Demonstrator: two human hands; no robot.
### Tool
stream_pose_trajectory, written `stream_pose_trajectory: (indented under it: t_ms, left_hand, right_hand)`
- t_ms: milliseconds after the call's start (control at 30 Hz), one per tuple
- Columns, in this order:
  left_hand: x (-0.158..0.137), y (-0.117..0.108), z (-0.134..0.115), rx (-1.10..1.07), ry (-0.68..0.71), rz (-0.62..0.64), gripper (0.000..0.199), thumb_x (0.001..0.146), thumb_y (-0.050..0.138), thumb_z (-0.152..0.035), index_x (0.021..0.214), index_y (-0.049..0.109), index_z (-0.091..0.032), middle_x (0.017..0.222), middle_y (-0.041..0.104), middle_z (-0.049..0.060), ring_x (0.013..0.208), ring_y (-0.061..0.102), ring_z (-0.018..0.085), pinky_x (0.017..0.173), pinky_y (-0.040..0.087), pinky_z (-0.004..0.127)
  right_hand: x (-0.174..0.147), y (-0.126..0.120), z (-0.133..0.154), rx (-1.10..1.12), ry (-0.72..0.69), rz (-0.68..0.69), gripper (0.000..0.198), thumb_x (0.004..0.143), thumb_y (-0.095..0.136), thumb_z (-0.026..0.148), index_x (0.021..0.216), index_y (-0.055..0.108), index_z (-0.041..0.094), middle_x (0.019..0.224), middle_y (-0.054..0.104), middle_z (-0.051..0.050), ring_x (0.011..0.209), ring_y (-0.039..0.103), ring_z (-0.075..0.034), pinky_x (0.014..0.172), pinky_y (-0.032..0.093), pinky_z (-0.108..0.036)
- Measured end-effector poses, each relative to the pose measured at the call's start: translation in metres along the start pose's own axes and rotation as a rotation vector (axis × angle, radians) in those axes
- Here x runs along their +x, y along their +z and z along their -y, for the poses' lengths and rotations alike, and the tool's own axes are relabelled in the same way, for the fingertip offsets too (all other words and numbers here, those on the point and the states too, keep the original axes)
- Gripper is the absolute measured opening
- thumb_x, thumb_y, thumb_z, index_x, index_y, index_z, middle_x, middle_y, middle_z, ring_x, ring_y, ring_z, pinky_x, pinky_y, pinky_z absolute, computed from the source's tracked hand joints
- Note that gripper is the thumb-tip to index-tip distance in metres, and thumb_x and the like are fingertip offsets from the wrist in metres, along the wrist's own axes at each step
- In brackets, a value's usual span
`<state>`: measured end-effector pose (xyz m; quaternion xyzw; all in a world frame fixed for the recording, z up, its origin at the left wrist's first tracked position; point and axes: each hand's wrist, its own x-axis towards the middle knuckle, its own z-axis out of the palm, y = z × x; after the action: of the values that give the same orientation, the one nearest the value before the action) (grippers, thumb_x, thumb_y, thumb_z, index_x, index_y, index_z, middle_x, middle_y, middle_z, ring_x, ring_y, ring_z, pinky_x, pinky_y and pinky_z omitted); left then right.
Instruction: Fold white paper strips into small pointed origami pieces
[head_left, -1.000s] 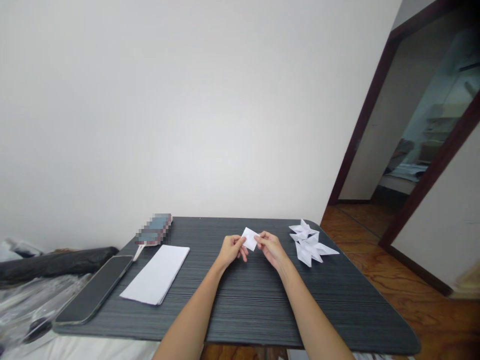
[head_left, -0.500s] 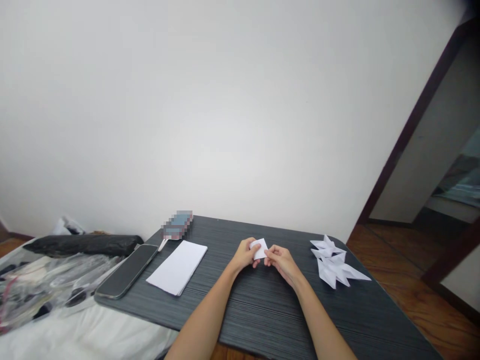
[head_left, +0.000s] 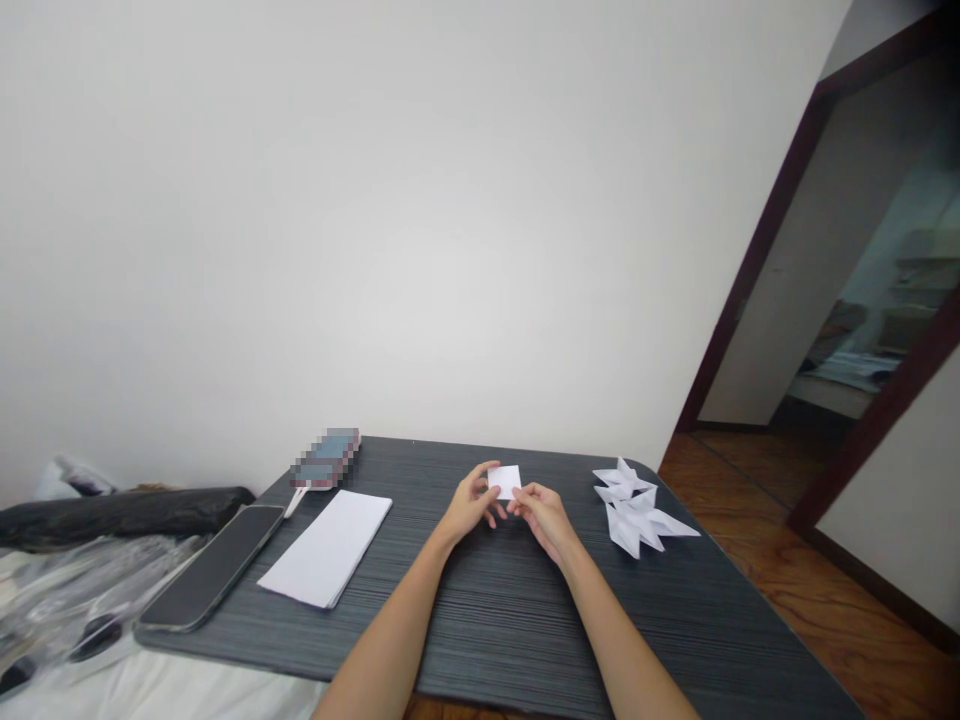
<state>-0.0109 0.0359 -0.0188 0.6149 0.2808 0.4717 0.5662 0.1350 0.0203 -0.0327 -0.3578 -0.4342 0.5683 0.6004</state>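
A small white folded paper square (head_left: 505, 481) is held above the dark table between both hands. My left hand (head_left: 470, 503) pinches its left side, thumb at the lower left corner. My right hand (head_left: 541, 511) is closed on the lower right corner between thumb and fingers. The fingers under the paper are partly hidden. To the right, several pointed white folded paper figures (head_left: 637, 505) lie close together. On the left lies a stack of white paper sheets (head_left: 327, 548).
A black-screened phone or tablet (head_left: 214, 568) lies at the left edge of the dark table (head_left: 517, 630). Behind it is a blurred-out object (head_left: 330, 460) with a white cable (head_left: 297, 498). Plastic bags (head_left: 97, 590) lie on white bedding at left. A white wall stands behind.
The paper square has turned in my hands so its edges now sit more level. The whole view has swung to the right, showing more of the doorway.
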Motion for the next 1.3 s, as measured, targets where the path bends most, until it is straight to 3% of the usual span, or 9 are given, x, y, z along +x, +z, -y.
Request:
stream_pose_trajectory:
  t_ms: [133, 267, 367, 467, 600, 900, 1000, 1100, 1300]
  left_hand:
    - [0.000, -0.003, 0.003, 0.008, 0.022, -0.005, 0.051, 0.069, 0.054, -0.034, 0.112, 0.035, -0.014, 0.052, 0.050, -0.004, 0.034, 0.048, 0.007, 0.033, 0.034, 0.016]
    - [-0.001, -0.009, 0.003, 0.032, -0.050, 0.041, 0.054, 0.068, 0.055, -0.032, 0.114, 0.032, -0.015, 0.043, 0.043, -0.009, 0.027, 0.041, 0.004, 0.030, 0.026, 0.012]
    - [-0.001, -0.008, 0.001, 0.052, -0.059, 0.071, 0.050, 0.068, 0.055, -0.031, 0.111, 0.037, -0.014, 0.048, 0.049, -0.005, 0.030, 0.043, 0.005, 0.031, 0.028, 0.013]
    - [0.000, -0.006, 0.001, 0.042, -0.016, 0.097, 0.048, 0.063, 0.061, -0.026, 0.106, 0.045, -0.013, 0.073, 0.059, 0.005, 0.049, 0.055, 0.009, 0.046, 0.041, 0.019]
    - [0.001, -0.005, 0.002, 0.068, -0.012, 0.128, 0.041, 0.060, 0.063, -0.023, 0.098, 0.055, -0.008, 0.078, 0.062, 0.008, 0.067, 0.058, 0.014, 0.065, 0.044, 0.026]
    - [-0.004, -0.003, -0.014, 0.277, 0.084, 0.026, 0.034, 0.071, 0.051, -0.037, 0.084, 0.064, -0.009, 0.072, 0.065, 0.007, 0.066, 0.057, 0.016, 0.066, 0.043, 0.027]
    - [-0.004, -0.003, -0.014, 0.304, 0.097, 0.034, 0.033, 0.073, 0.048, -0.037, 0.076, 0.066, -0.009, 0.069, 0.065, 0.007, 0.069, 0.057, 0.017, 0.070, 0.042, 0.027]
    - [-0.002, -0.003, -0.009, 0.238, 0.038, 0.032, 0.034, 0.070, 0.052, -0.036, 0.086, 0.064, -0.009, 0.073, 0.065, 0.007, 0.064, 0.059, 0.017, 0.067, 0.045, 0.029]
    - [0.001, -0.002, -0.003, 0.137, 0.015, -0.087, 0.032, 0.064, 0.059, -0.033, 0.083, 0.064, -0.009, 0.076, 0.065, 0.009, 0.063, 0.060, 0.018, 0.064, 0.048, 0.030]
  right_hand:
    - [-0.002, 0.004, 0.003, -0.121, -0.040, 0.045, 0.023, 0.059, 0.063, 0.032, 0.066, 0.048, 0.016, 0.045, 0.055, 0.002, 0.039, 0.047, -0.008, 0.037, 0.029, -0.018]
    - [-0.005, 0.000, 0.012, -0.188, -0.112, 0.093, 0.039, 0.061, 0.061, 0.025, 0.096, 0.045, 0.020, 0.052, 0.057, 0.005, 0.043, 0.050, -0.009, 0.039, 0.032, -0.018]
    - [-0.006, -0.004, 0.012, -0.274, -0.103, 0.125, 0.024, 0.060, 0.059, 0.022, 0.083, 0.052, 0.016, 0.045, 0.054, 0.005, 0.039, 0.048, -0.008, 0.040, 0.033, -0.020]
    - [-0.003, -0.008, 0.007, -0.263, -0.080, 0.100, 0.014, 0.059, 0.060, 0.023, 0.068, 0.055, 0.013, 0.044, 0.054, 0.002, 0.040, 0.049, -0.009, 0.043, 0.035, -0.021]
    - [-0.003, -0.008, 0.008, -0.128, -0.043, 0.095, 0.021, 0.059, 0.062, 0.025, 0.075, 0.059, 0.012, 0.053, 0.059, -0.001, 0.047, 0.052, -0.011, 0.046, 0.037, -0.023]
    - [-0.009, -0.004, 0.022, -0.109, -0.085, 0.183, 0.025, 0.062, 0.061, 0.026, 0.085, 0.062, 0.018, 0.087, 0.062, -0.005, 0.071, 0.054, -0.014, 0.058, 0.039, -0.024]
    - [-0.006, -0.009, 0.018, -0.184, -0.137, 0.120, 0.023, 0.061, 0.062, 0.028, 0.082, 0.064, 0.018, 0.081, 0.063, -0.005, 0.067, 0.053, -0.013, 0.057, 0.040, -0.024]
    - [-0.003, -0.012, 0.017, -0.243, -0.175, 0.061, 0.020, 0.060, 0.063, 0.027, 0.076, 0.065, 0.016, 0.073, 0.064, -0.004, 0.060, 0.053, -0.013, 0.055, 0.040, -0.025]
    - [-0.003, -0.013, 0.017, -0.303, -0.194, 0.013, 0.019, 0.058, 0.064, 0.028, 0.072, 0.066, 0.015, 0.064, 0.063, -0.004, 0.049, 0.050, -0.010, 0.052, 0.040, -0.026]
